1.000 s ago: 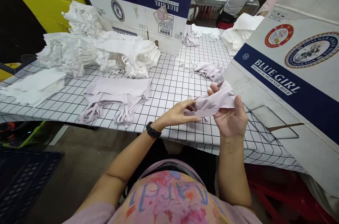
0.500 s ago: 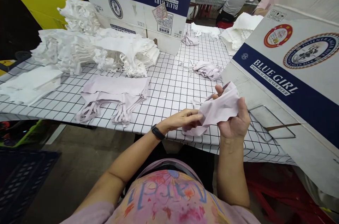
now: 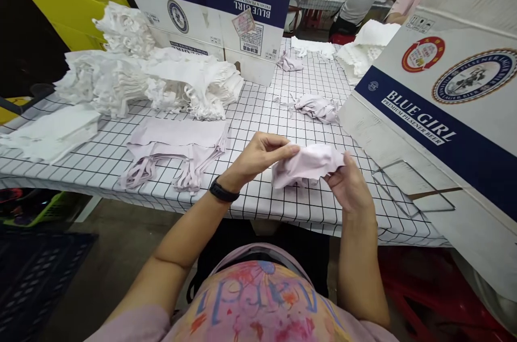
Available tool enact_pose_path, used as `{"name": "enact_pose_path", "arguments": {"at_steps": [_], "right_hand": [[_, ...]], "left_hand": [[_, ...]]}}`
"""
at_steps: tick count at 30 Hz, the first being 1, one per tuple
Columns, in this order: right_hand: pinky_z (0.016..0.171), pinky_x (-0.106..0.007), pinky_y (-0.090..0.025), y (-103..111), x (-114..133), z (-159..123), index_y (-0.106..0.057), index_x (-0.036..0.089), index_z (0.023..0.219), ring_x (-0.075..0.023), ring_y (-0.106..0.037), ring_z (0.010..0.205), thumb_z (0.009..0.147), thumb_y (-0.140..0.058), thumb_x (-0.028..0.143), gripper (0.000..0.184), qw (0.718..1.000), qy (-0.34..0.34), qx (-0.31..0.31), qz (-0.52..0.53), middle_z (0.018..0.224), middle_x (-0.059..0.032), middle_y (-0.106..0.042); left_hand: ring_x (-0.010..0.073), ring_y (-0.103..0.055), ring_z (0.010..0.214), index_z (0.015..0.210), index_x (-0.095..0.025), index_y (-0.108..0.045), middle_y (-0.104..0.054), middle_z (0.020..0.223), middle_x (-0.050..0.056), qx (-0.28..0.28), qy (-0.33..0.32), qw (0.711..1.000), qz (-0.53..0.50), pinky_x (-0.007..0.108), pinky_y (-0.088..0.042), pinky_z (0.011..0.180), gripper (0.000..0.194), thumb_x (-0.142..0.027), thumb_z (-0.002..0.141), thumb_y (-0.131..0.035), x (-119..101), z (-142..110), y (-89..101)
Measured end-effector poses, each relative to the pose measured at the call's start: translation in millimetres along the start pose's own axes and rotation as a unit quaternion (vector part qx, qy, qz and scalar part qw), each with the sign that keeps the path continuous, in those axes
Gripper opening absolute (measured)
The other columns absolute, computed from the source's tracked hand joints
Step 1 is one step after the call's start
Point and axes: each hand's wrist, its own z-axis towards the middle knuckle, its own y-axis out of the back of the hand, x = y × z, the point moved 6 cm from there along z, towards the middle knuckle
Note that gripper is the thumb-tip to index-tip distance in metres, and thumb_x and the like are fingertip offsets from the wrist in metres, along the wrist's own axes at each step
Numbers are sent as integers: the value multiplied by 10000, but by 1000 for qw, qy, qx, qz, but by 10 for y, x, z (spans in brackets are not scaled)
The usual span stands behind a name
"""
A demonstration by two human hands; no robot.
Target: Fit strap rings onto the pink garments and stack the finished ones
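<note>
A pale lilac strappy garment (image 3: pixel 309 165) is stretched between my two hands, just above the front of the table. My left hand (image 3: pixel 266 154) pinches its upper left edge between thumb and fingers. At the opposite end my right hand (image 3: pixel 350 185) grips the cloth, with some fingers hidden behind it. To the left lies a neat stack of matching lilac garments (image 3: pixel 177 134), straps hanging toward the front edge. A loose bunch of lilac garments (image 3: pixel 317 107) rests beyond my hands.
White garments (image 3: pixel 181 75) are piled at the back left, beside a flatter white stack (image 3: pixel 52 129). Cardboard beer cartons stand behind (image 3: pixel 210 8) and at the right (image 3: pixel 436 110). A bent wire frame (image 3: pixel 412 191) leans by the right carton. People sit farther back.
My left hand has moved up and regripped the garment's upper edge. The garment has shifted left and is now spread sideways between both hands, with my right hand slightly lower.
</note>
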Motion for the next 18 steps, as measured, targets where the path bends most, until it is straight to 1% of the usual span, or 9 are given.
{"name": "enact_pose_path", "arguments": {"at_steps": [2, 4, 6, 8, 9, 11, 13, 15, 18], "right_hand": [[796, -369, -637, -184, 5, -129, -772, 190, 888, -218, -730, 868, 910, -681, 613, 433, 997, 8, 17, -77, 917, -72, -765], [820, -389, -623, -313, 122, -302, -773, 193, 902, -221, -723, 853, 926, -695, 541, 358, 983, 75, -35, -166, 893, -67, -756], [821, -387, -595, -400, 312, -510, -762, 220, 1025, -223, -709, 873, 944, -695, 464, 266, 946, 180, -128, -236, 946, -59, -747], [792, -370, -565, -507, 454, -682, -735, 250, 1072, -214, -680, 856, 945, -701, 395, 195, 903, 270, -181, -280, 967, -48, -725], [768, -363, -551, -569, 485, -721, -723, 258, 1070, -208, -663, 825, 938, -710, 373, 176, 889, 297, -182, -296, 947, -41, -714], [737, -359, -530, -685, 479, -696, -693, 263, 1085, -204, -641, 782, 912, -741, 370, 209, 877, 318, -156, -325, 916, -32, -702], [766, -370, -527, -765, 429, -588, -652, 259, 1151, -218, -652, 831, 885, -768, 397, 321, 872, 318, -130, -350, 965, -39, -706], [805, -382, -526, -802, 388, -472, -623, 247, 1184, -234, -657, 897, 878, -769, 418, 380, 861, 323, -129, -371, 1018, -56, -700], [789, -380, -533, -805, 365, -358, -647, 229, 1094, -230, -645, 860, 929, -687, 384, 229, 854, 334, -136, -376, 957, -57, -693]], "left_hand": [[88, -545, 693, 760, -167, -767, -646, 718, -1, -26, -23, 999, -4, 241, -427, 672, 310, -441, 904, -748, -64, 81, -26], [102, -590, 773, 806, -170, -785, -689, 782, 11, -49, -43, 998, -14, 256, -468, 775, 304, -450, 914, -735, -120, 157, -37], [129, -631, 868, 912, -180, -803, -724, 874, 28, -57, -50, 997, -24, 275, -489, 849, 288, -459, 915, -734, -169, 216, -50], [158, -653, 952, 1054, -194, -796, -739, 988, 47, -54, -47, 997, -33, 284, -504, 872, 324, -480, 924, -719, -209, 254, -70], [171, -657, 997, 1122, -203, -781, -737, 1056, 57, -52, -41, 997, -37, 286, -511, 878, 355, -494, 935, -702, -224, 264, -83], [201, -651, 1097, 1211, -218, -748, -713, 1198, 78, -57, -27, 997, -45, 289, -524, 896, 402, -517, 955, -669, -244, 267, -107], [236, -624, 1207, 1265, -235, -720, -669, 1327, 91, -62, -16, 997, -50, 303, -533, 932, 417, -519, 969, -649, -259, 252, -137], [260, -601, 1270, 1309, -255, -694, -625, 1410, 91, -59, -16, 997, -55, 328, -541, 963, 417, -506, 982, -634, -281, 228, -170], [266, -612, 1267, 1380, -262, -642, -609, 1432, 96, -41, -16, 997, -63, 367, -548, 996, 442, -481, 998, -614, -296, 197, -191]]}}
